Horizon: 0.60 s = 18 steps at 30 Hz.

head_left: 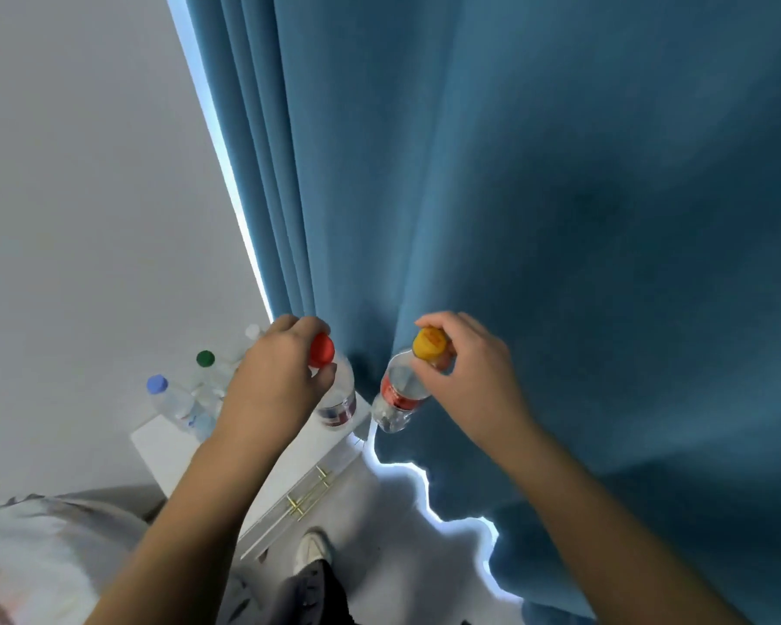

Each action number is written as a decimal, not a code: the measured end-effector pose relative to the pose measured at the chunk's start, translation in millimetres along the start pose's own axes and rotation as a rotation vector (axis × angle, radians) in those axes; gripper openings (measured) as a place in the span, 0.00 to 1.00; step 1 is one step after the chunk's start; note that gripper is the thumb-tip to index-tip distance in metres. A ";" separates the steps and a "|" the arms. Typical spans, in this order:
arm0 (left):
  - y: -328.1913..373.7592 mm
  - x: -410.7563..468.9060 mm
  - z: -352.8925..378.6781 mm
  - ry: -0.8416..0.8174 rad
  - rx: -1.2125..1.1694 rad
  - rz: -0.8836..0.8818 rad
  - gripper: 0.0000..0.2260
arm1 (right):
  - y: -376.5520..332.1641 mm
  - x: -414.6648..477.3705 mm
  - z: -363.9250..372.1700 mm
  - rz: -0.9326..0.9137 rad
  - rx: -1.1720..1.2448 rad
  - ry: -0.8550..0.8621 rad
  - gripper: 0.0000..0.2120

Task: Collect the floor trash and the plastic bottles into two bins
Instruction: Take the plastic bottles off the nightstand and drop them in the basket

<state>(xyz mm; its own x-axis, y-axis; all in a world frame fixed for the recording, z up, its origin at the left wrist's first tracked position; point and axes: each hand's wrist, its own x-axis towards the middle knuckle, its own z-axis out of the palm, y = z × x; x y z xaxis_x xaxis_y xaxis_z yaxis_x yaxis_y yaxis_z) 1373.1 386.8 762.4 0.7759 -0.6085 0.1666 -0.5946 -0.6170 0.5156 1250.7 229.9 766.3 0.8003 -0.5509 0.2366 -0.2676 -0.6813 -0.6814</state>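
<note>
I see my left hand [276, 376] gripping the red-cap bottle [337, 401] by its cap, at the white surface's [168, 444] far corner. My right hand [465, 376] pinches the yellow-cap bottle [397, 399] by its cap, against the blue curtain [560, 218]. Other bottles [172, 401] stand to the left.

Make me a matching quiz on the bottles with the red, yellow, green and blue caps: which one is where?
Things:
1. red-capped bottle
2. yellow-capped bottle
3. green-capped bottle
4. blue-capped bottle

Places:
A. held at the cap by the right hand, in front of the blue curtain
B. untouched on the white cabinet, farthest to the picture's left
C. held at the cap by the left hand
D. untouched, between the blue-capped bottle and the left hand

Pairs: 1-C, 2-A, 3-D, 4-B.
</note>
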 end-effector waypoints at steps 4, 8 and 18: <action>40.3 -34.7 19.1 -0.069 -0.018 0.040 0.13 | 24.6 -49.3 -34.0 0.051 -0.026 -0.015 0.14; 74.8 -52.9 36.0 -0.172 -0.012 0.113 0.13 | 45.1 -84.9 -61.3 0.139 -0.056 0.019 0.15; 132.9 -20.0 70.6 -0.412 -0.099 0.451 0.12 | 66.1 -125.4 -103.6 0.408 -0.139 0.259 0.16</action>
<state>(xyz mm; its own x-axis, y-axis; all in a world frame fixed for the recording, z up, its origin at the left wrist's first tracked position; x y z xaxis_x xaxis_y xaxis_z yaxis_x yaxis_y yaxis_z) 1263.7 281.8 768.2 0.2956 -0.9535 0.0579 -0.8074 -0.2170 0.5487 1077.0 204.0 763.4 0.4610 -0.8753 0.1462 -0.6142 -0.4337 -0.6593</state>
